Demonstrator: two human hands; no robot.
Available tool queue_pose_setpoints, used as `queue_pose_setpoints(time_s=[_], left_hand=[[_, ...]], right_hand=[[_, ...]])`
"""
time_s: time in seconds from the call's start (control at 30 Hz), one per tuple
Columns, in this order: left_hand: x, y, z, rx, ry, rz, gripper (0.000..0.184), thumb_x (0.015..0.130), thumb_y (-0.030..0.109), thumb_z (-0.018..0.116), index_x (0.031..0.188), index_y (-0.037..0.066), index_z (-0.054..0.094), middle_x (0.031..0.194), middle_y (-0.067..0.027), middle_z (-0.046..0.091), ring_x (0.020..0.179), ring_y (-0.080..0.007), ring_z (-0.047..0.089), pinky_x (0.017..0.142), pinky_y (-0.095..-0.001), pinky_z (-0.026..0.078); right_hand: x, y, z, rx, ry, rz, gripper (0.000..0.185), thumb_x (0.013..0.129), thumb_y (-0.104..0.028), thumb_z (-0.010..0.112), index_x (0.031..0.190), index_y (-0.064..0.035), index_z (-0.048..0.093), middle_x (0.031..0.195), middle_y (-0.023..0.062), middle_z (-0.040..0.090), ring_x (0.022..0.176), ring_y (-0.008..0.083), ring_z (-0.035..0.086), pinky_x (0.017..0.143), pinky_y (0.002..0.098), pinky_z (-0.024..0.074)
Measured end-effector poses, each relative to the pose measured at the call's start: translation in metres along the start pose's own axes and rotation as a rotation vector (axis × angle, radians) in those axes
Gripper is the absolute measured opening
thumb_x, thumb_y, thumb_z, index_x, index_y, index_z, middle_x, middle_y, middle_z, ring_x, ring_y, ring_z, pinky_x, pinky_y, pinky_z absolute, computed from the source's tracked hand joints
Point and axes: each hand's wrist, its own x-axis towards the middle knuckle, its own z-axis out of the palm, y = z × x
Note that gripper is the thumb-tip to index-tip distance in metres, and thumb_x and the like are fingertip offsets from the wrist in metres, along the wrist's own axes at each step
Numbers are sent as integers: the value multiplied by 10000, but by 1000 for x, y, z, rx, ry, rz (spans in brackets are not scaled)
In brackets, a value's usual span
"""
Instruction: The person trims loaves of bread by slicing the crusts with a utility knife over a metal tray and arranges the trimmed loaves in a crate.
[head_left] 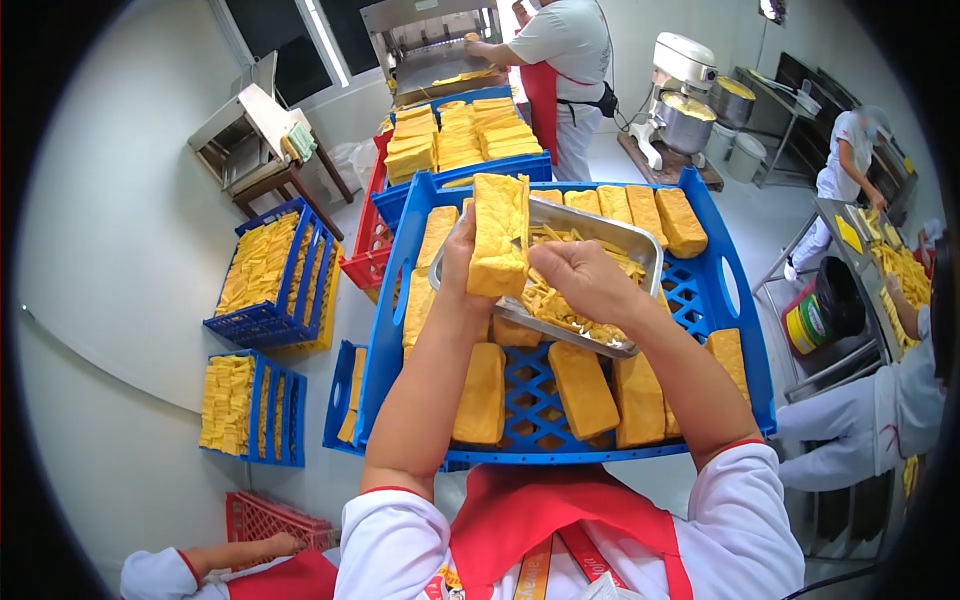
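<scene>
My left hand (460,255) holds a yellow loaf (498,235) upright above a metal tray (647,262). My right hand (585,275) is at the loaf's right side, fingers closed; what they pinch, if anything, is too small to make out. Yellow strips of trimmings (570,300) lie in the tray, partly hidden by my hands. The tray rests over a blue crate (745,350) in which several loaves lie, one of them (583,390) just below the tray.
Behind stands another blue crate (530,165) of stacked yellow slices, by a person in a red apron (543,110) at a machine. Filled crates (262,320) stand at the left. People work at a table (850,235) on the right; a co-worker's arm (245,552) shows lower left.
</scene>
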Motion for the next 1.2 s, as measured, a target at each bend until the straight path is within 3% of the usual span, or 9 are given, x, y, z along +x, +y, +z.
queue_pose_setpoints(time_s=[0.03,0.07,0.13,0.37,0.43,0.47,0.77,0.97,1.2], left_hand=[[0,0,-1,-2,2,4,506,1080,403,360,1340,9,542,1096,-219,665,898,-342,682,752,-443,587],[-1,1,-1,-6,-25,0,512,1080,403,357,1339,0,537,1101,-214,666,916,-344,681,781,-453,591],[0,1,-4,-9,-49,-5,517,1080,403,354,1339,-8,532,1106,-210,667,935,-345,681,810,-462,595],[3,12,-12,310,158,-97,425,1029,311,400,1342,43,504,1194,-154,646,1056,-279,674,933,-442,562],[-1,13,-2,378,127,-196,424,995,287,441,1337,44,502,1175,-157,640,1046,-272,674,917,-435,571],[-4,11,3,508,219,-101,430,969,271,478,1336,46,498,1158,-151,632,1037,-262,675,892,-429,581],[-17,10,25,796,346,-177,503,970,356,547,1413,119,511,1157,-60,637,1000,-194,682,781,-378,585],[-14,7,13,864,349,-183,466,1029,450,406,1368,168,556,1145,-30,661,959,-151,676,690,-347,556],[-11,-13,24,562,299,-26,421,1072,438,302,1188,159,596,1083,-18,668,915,-153,660,695,-307,549]], right_hand=[[-1,-2,2,-1,-26,-12,553,1039,-504,504,955,6,698,688,56,603,666,121,525,613,325,435],[0,-4,1,-2,-30,-14,553,1039,-504,504,955,6,698,688,56,603,666,121,525,613,325,435],[0,-12,-1,-137,-51,67,624,1005,-577,496,970,0,732,839,206,709,816,351,696,741,433,517],[0,-13,-10,-51,-23,109,709,923,-673,569,892,24,701,774,195,687,766,357,687,725,435,524],[1,-7,-21,-471,57,-61,814,715,-794,719,887,0,679,670,110,588,668,251,613,623,374,466],[3,-6,-22,-527,97,-51,914,525,-866,766,840,-24,602,706,113,586,693,297,639,644,388,485],[2,-13,-24,-705,97,-189,877,572,-827,765,866,-20,584,847,135,665,833,327,694,740,433,532],[3,-5,-17,-733,62,-221,769,764,-794,642,785,-27,593,765,142,671,745,338,695,673,445,536],[7,5,-13,-768,171,-156,785,759,-807,623,797,-24,591,757,157,677,728,342,705,614,448,540]])
